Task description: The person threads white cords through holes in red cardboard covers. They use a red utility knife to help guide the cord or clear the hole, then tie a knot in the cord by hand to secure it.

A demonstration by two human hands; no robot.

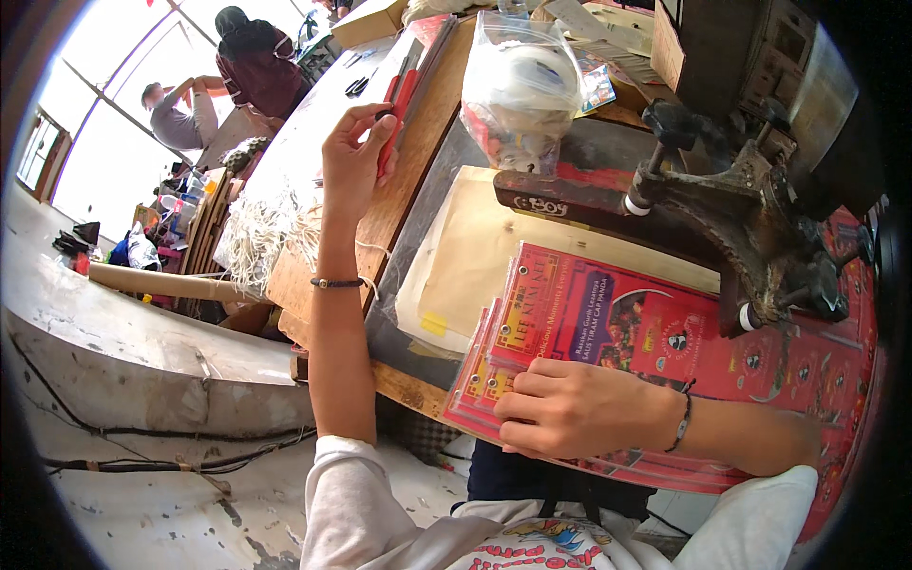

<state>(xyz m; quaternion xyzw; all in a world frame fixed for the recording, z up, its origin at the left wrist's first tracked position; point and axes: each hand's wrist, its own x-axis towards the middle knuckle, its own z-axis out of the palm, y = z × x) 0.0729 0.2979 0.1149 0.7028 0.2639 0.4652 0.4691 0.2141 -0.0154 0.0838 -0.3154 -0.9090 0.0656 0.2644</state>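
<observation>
Left hand [366,142], 11 o'clock, pinches red tool [404,99]. Right hand [560,408], 5 o'clock, lies over red sheets [679,342] at 4 o'clock, fingers together, likely steadying them; thumb hidden, grip unclear.

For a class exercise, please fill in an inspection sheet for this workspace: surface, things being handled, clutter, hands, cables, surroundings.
Surface: wooden bench, worn edge; metal machine at right.
Things handled: red tool, kind unclear; red sheets, overlapping, left edges stepped.
Clutter: clear bag, filled; white strings, loosely heaped.
Hands: left hand holds the red tool; right hand rests on the red sheets.
Cables: dark cables, lower left, off the bench.
Surroundings: two people, one in dark red, one in grey.
</observation>
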